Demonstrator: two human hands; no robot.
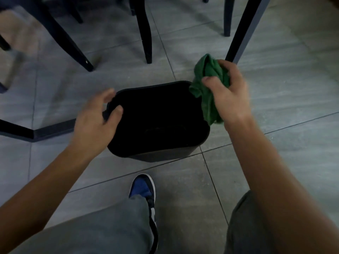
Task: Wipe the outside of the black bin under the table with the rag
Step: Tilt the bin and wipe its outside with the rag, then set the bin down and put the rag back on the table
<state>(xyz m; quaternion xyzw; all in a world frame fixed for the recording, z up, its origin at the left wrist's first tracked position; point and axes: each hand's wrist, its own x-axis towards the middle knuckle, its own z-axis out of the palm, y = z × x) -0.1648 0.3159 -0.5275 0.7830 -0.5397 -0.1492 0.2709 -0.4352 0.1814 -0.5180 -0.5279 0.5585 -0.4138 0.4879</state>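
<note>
The black bin [157,123] stood upright on the grey tiled floor [284,85], its open mouth facing up toward the camera. Its inside was too dark to make out; whether it held anything could not be told.

At the bin's left rim, the left hand [97,116] curled over the edge, the thumb [114,114] hooked inside the mouth and the fingers reaching round the outer wall, in a loose grip on the rim.

At the bin's far right corner, the right hand [229,92] was closed on a bunched green rag [209,85]. The rag's upper folds stuck out above the fingers, and a loose tail hung down in front of the bin's right rim. Whether that tail touched the rim could not be told.

Beyond the bin stood several dark chair legs [146,33], well apart from it. A slanted dark table leg [244,30] came down to the floor just behind the right hand. To the bin's left, a dark bar [36,131] lay flat along the floor, near the left wrist.

On the near side of the bin, a blue, black and white shoe [145,191] rested on the tiles, with grey trouser legs [102,230] on either side of the frame's lower edge.
</note>
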